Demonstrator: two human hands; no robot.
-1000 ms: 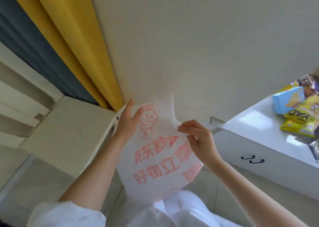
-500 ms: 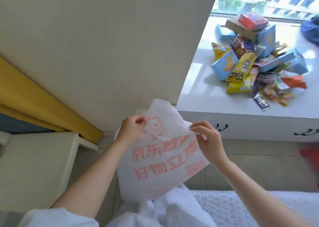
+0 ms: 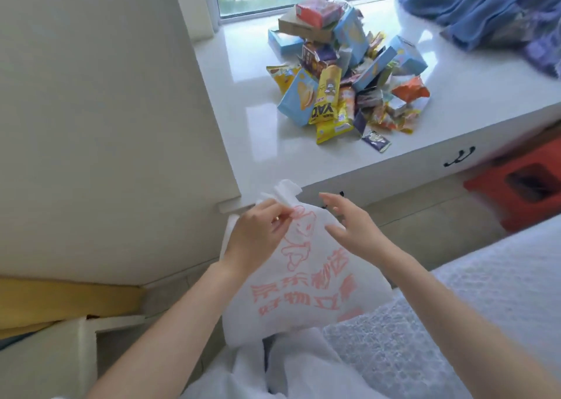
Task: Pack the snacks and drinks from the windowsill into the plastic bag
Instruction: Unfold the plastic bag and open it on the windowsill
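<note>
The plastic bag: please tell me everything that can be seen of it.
The plastic bag is thin, white and slightly see-through, printed with a pink-red cartoon figure and large characters. It looks flat, not yet opened, with nothing visibly inside. It hangs in front of the person, below the windowsill, with its lower end at the lap. The left hand pinches its crumpled top. The right hand is open at its right upper edge.

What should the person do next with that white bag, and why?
Probably take the white plastic bag with red print in the right hand too and pull its mouth open. Only the left hand pinches its top, the right hand is open beside it, and the pile of snack packets sits unpacked on the white windowsill.
</note>
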